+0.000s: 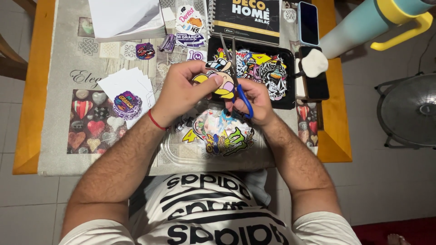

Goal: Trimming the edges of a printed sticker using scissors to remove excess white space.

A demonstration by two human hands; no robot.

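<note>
Orange wood frames the table [28, 113], and a patterned cloth of hearts and knots covers most of it. Largest on top are the white paper stack [125, 18] at the far edge and the dark spiral-bound book [247, 16] beside it; nearer sits the black tray [287, 75] heaped with cut stickers, and nearest the person the clear plastic tray [175, 152] holding another colourful pile. A phone [309, 22] lies far right, and a black holder with a white sponge [314, 62] stands just beside the black tray.

Now the hands, both raised over the gap between the two trays. The left hand [179, 93] has its fingers clamped on a cartoon sticker [221, 81], thumb on top, the sheet held roughly flat and facing the camera. The right hand [256, 102] has its fingers closed through the blue handles of the scissors [234, 68].

Here is the relation that counts: the scissors' long axis runs nearly straight away from the person, handles low by the right hand, steel tips pointing up toward the book. The blades cross the sticker's right edge, so the sticker lies to the left of the blades, touching them, and the left hand is the nearer one to the paper. The blades look nearly together; a slight gap shows toward the tips.
</note>
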